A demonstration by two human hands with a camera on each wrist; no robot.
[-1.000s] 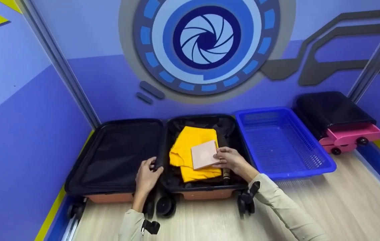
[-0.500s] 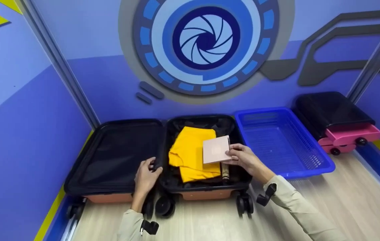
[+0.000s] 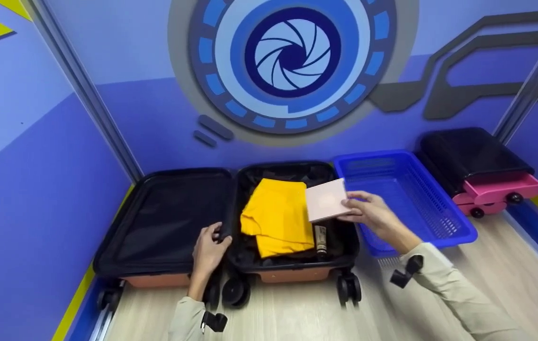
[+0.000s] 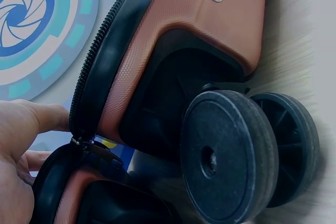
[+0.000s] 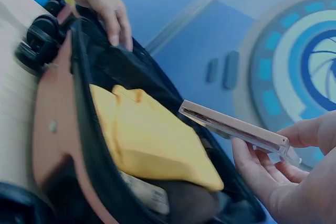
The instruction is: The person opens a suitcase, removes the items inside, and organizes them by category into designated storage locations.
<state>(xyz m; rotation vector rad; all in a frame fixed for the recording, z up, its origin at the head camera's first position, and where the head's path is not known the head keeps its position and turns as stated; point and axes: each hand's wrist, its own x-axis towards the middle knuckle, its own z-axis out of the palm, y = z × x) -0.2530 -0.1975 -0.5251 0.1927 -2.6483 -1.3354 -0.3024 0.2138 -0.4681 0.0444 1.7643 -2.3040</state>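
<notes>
My right hand (image 3: 375, 218) pinches a thin, pale pink square case (image 3: 327, 201) by its right edge. The case is raised over the right side of the open suitcase (image 3: 297, 276) and the near rim of the blue basket. In the right wrist view its edge shows a clear lower part, and thumb and fingers (image 5: 257, 174) hold one end. Folded yellow cloth (image 3: 276, 218) lies in the suitcase's right half, beside a small printed tube (image 3: 320, 240). My left hand (image 3: 208, 251) grips the suitcase rim where the halves meet; the left wrist view shows a zipper (image 4: 92, 59) there.
Right of the suitcase stands a blue plastic basket (image 3: 394, 246). Farther right is a black case with a pink pulled-out tray (image 3: 506, 187). The suitcase's left half (image 3: 165, 218) lies flat with a black lining. Suitcase wheels (image 3: 236, 290) stick out toward me. Walls close in behind and left.
My right hand has lifted the pink case off the yellow cloth and carried it up and to the right, uncovering the tube. My left hand has stayed in place.
</notes>
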